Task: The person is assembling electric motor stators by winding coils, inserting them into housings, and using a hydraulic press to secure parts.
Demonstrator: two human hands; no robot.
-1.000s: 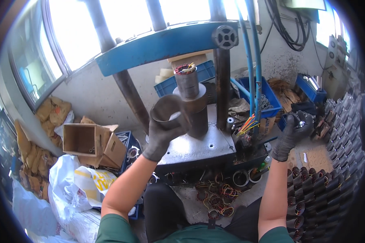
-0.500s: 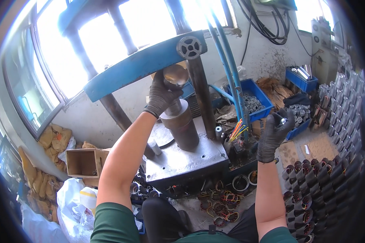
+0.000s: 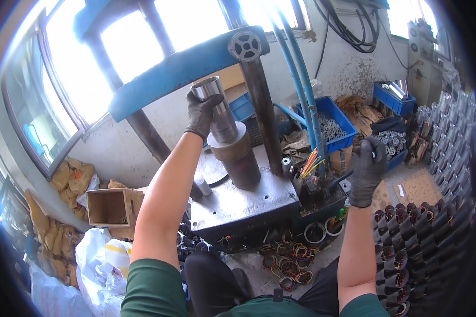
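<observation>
My left hand [image 3: 202, 112], in a dark glove, is closed round a shiny hollow metal cylinder [image 3: 215, 95] with its open end up. The cylinder stands over a stepped steel post [image 3: 237, 158] on the press's metal bed [image 3: 238, 214], under the blue crossbeam [image 3: 185, 74]. How far it sits down over the post I cannot tell. My right hand [image 3: 368, 171], gloved too, has its fingers curled, at the right of the press. A small pale bit shows among them, and a dark rod [image 3: 342, 178] runs up toward the hand; its grip is hidden.
A small metal cylinder [image 3: 202, 186] stands on the bed's left. Blue crates [image 3: 333, 119] hold metal rings behind the hoses [image 3: 304, 100]. Stacked dark cylinders [image 3: 423, 248] and shiny ones [image 3: 455, 142] fill the right. Wired coils [image 3: 288, 264] lie below; a wooden box [image 3: 108, 208] stands left.
My left hand has come down slightly, and the cylinder now shows upright over the post instead of tipped end-on toward me. My right hand has shifted slightly right, its fingers more curled over.
</observation>
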